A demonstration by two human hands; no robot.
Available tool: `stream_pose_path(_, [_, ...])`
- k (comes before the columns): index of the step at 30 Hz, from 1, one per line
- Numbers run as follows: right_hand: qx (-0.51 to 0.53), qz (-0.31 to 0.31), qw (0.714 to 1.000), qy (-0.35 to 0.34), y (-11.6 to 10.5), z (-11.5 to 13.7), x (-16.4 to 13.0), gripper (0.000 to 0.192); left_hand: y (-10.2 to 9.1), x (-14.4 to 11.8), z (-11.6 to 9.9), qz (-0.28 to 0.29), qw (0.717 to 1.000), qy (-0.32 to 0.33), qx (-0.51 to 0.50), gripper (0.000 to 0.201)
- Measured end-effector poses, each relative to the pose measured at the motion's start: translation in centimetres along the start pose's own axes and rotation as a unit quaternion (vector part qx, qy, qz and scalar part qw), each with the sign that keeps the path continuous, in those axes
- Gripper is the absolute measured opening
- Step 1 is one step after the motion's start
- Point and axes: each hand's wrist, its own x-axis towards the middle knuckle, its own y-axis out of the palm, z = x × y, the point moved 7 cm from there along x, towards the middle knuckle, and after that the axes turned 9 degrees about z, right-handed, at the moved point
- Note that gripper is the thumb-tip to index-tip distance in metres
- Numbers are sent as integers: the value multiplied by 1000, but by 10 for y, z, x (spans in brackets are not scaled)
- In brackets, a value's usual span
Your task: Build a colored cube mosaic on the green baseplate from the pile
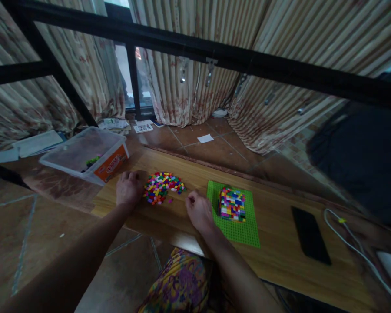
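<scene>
Left hand (128, 188), palm down with fingers curled, rests on the wooden board (280, 256) touching the pile of small coloured bricks (163, 187) at its 9 o'clock. Right hand (199, 212), at the pile's 4 o'clock, fingers curled narrow; contents cannot be told. Brick block (232, 204) stands on the green baseplate (244, 232) at 3 o'clock.

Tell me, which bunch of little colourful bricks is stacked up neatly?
The block of bricks on the green baseplate, beside the right hand. The pile by the left hand lies loose on the board.
</scene>
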Motion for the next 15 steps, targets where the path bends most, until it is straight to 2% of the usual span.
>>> stream_pose_path(3, [96,-10,995,-35,-17,-7,-29,17,1,1,1,1,1000,4,2,34])
stream_pose_path(5, [161,-23,986,-31,-31,-19,-48,18,0,2,0,-1,1000,11,5,34])
stream_pose_path(10, [241,-73,967,38,-67,-70,-83,26,-4,2,-5,21,999,12,22,36])
stream_pose_path(15, [273,-132,949,82,-97,-123,-90,34,-8,0,-8,22,1000,11,15,36])
